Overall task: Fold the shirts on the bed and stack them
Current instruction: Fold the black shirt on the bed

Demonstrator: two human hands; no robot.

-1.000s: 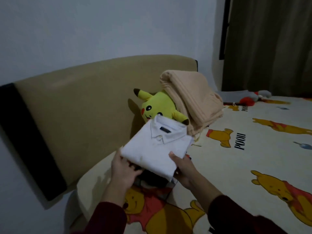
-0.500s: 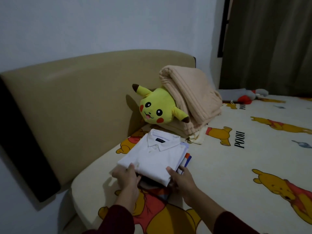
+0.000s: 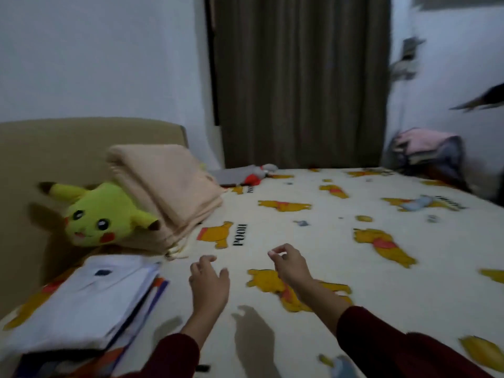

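Note:
A folded white collared shirt [image 3: 81,304] lies on top of a stack of folded clothes [image 3: 141,320] at the bed's near left corner, beside the headboard. My left hand [image 3: 208,282] hovers over the sheet just right of the stack, fingers loosely spread, holding nothing. My right hand [image 3: 289,264] floats farther right above the sheet, fingers loosely curled and empty. Both hands are apart from the stack.
A yellow plush toy [image 3: 101,216] and a folded beige blanket [image 3: 166,195] lean on the tan headboard [image 3: 41,159]. The cartoon-print bed sheet [image 3: 327,236] spreads to the right. A grey and red toy [image 3: 251,175] lies near the dark curtain [image 3: 300,77]. Clothes pile [image 3: 428,148] at far right.
Both hands have let go of the white shirt, which now rests on the stack, and have moved right over the sheet. The view has swung to the right.

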